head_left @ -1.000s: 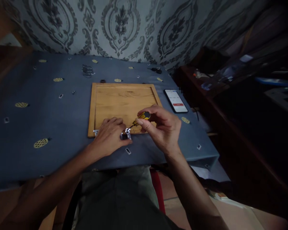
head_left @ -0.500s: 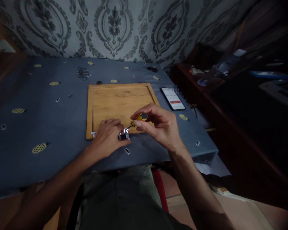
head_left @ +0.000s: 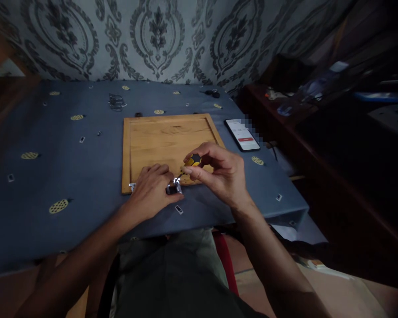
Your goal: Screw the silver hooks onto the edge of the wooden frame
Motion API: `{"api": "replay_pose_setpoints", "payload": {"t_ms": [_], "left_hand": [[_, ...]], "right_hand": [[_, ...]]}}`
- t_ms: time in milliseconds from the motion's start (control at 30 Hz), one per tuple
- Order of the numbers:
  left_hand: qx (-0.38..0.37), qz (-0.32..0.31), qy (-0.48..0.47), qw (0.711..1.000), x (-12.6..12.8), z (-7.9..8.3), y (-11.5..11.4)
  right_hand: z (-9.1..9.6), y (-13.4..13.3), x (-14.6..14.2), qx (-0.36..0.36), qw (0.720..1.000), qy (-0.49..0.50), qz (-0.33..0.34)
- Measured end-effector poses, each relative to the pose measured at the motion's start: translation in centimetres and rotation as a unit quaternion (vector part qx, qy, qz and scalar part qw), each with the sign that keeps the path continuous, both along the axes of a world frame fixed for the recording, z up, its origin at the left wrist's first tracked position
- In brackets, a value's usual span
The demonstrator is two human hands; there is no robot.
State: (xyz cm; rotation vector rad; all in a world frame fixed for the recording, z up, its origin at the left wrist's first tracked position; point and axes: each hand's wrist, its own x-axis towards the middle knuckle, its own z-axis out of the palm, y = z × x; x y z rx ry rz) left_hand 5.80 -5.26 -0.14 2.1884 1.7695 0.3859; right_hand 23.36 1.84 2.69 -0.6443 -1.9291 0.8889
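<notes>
A framed wooden panel (head_left: 169, 137) lies flat on the blue tablecloth. At its near edge my left hand (head_left: 154, 187) is closed round a shiny metal fitting (head_left: 175, 189), perhaps a hinge, with the thumb on its near side. My right hand (head_left: 220, 172) pinches the yellow and black handle of a small screwdriver (head_left: 193, 161) between thumb and fingers. The screwdriver slants down to the left, and its tip meets the fitting; any screw there is too small to make out. Another small metal plate (head_left: 132, 187) shows at the panel's near left corner, partly behind my left hand.
A phone (head_left: 243, 134) with a lit screen lies right of the panel. Dark wiry items (head_left: 115, 101) and a black object (head_left: 212, 93) lie toward the back. A small metal piece (head_left: 99, 133) is on the left. Beyond the table's right edge stands dark furniture with a plastic bottle (head_left: 315, 88).
The view has shifted slightly, so the table sits a little further right. My right fingers have turned slightly on the screwdriver handle; my left hand keeps its hold on the fitting.
</notes>
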Motion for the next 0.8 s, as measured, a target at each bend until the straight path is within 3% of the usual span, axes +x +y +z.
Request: {"api": "replay_pose_setpoints", "payload": {"t_ms": [267,500,667,800], "left_hand": [[-0.01,0.0,-0.004,1.0,0.0,0.3,0.0],[-0.005,-0.008,0.003,1.0,0.0,0.3,0.0],[-0.002,-0.001,0.018,1.0,0.0,0.3,0.0],[-0.005,0.002,0.019,1.0,0.1,0.5,0.0]], "right_hand": [[-0.3,0.1,-0.3,0.024,1.0,0.014,-0.005],[-1.3,-1.0,-0.1,0.057,0.995,0.051,-0.058],[-0.8,-1.2,-0.2,0.065,0.985,0.114,-0.112],[-0.8,-1.1,-0.3,0.06,0.987,0.109,-0.101]]}}
